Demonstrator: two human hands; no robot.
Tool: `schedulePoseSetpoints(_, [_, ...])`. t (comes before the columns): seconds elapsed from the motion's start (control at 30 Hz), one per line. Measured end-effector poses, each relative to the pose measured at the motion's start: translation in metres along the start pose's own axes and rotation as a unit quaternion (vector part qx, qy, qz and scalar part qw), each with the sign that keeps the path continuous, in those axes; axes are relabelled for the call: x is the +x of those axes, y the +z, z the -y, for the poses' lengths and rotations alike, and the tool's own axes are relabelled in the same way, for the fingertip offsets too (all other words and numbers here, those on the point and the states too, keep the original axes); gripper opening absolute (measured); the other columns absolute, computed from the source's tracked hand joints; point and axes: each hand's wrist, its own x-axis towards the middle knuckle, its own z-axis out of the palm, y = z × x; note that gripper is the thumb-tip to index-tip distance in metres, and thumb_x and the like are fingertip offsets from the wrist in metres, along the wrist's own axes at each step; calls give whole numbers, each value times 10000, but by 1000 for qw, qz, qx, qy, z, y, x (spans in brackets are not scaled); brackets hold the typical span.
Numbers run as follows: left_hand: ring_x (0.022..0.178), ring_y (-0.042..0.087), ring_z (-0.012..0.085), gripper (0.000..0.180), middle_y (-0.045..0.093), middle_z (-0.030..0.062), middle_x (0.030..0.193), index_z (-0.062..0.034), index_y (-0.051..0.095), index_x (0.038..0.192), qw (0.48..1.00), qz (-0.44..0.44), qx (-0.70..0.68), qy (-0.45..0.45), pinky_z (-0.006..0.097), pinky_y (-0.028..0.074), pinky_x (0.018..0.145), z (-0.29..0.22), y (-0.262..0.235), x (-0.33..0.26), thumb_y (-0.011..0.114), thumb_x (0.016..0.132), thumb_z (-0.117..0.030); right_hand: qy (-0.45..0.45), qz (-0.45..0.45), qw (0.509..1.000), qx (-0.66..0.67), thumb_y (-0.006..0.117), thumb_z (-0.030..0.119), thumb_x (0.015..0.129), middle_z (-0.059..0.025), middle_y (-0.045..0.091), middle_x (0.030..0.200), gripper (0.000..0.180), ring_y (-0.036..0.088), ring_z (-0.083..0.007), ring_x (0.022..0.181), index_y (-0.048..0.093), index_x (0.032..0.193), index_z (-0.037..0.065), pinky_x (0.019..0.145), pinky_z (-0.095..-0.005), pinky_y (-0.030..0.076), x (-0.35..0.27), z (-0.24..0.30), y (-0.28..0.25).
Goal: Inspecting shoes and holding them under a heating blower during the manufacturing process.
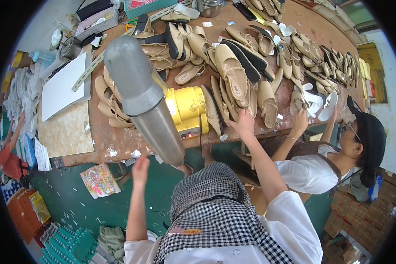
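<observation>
My right hand (243,125) is at the table's front edge, thumb and fingers around the near end of a beige slip-on shoe (236,81) in the pile. Its fingertips are partly hidden among the shoes. My left hand (140,170) is raised in front of the table, left of the metal nozzle's lower end; its fingers are blurred and I cannot make out anything in them. Between my arms stands a yellow hot-air blower (187,108) with a large grey metal nozzle (149,110). More beige shoes (108,94) lie behind and left of the nozzle.
At my right a co-worker in a black cap (368,127) handles a beige shoe (298,102) and a white insole (328,107). Rows of shoes (339,66) extend to the far right. White sheets (66,86) lie left. A patterned cushioned stool (100,180) stands below the table.
</observation>
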Motion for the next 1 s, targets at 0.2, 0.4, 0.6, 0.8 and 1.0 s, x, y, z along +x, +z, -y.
schedulePoseSetpoints(0.2, [916, 566, 121, 369, 611, 70, 1012, -38, 540, 1152, 946, 314, -74, -22, 250, 447, 816, -20, 122, -91, 588, 846, -238, -40, -5, 998, -50, 764, 314, 556, -181, 510, 1034, 771, 522, -304, 978, 405, 1169, 15, 813, -399, 436, -8, 21, -1])
schedulePoseSetpoints(0.4, [1037, 532, 201, 641, 507, 131, 1183, -103, 232, 1383, 883, 379, -241, -138, 332, 450, 853, -117, 199, -107, 474, 886, -428, -114, 37, 969, 215, 700, 254, 607, -238, 565, 980, 770, 575, -355, 915, 351, 1255, 30, 785, -382, 461, -2, 30, -64])
schedulePoseSetpoints(0.6, [1101, 494, 190, 602, 478, 86, 1214, -140, 314, 1326, 735, 436, -487, -181, 374, 453, 867, -161, 204, -67, 413, 878, -529, -145, 67, 987, 27, 689, 198, 594, -158, 560, 959, 594, 557, -309, 916, 463, 1124, 53, 821, -387, 426, -121, 85, -128])
schedulePoseSetpoints(0.8, [1018, 560, 188, 426, 561, 65, 1118, -86, 469, 1178, 712, 385, -560, -178, 337, 484, 852, -139, 222, -62, 431, 910, -415, -333, 14, 941, 49, 663, 169, 683, -131, 531, 1001, 582, 504, -305, 971, 465, 1217, 47, 883, -422, 380, -153, 87, -120])
schedulePoseSetpoints(1.0, [1016, 568, 203, 419, 553, 84, 1141, -60, 397, 1251, 733, 342, -558, -187, 335, 489, 860, -139, 227, -72, 507, 896, -253, -45, -48, 853, 517, 587, 174, 839, -157, 349, 1360, 648, 358, -231, 1238, 246, 1370, 29, 1001, -346, 306, -120, 29, -131])
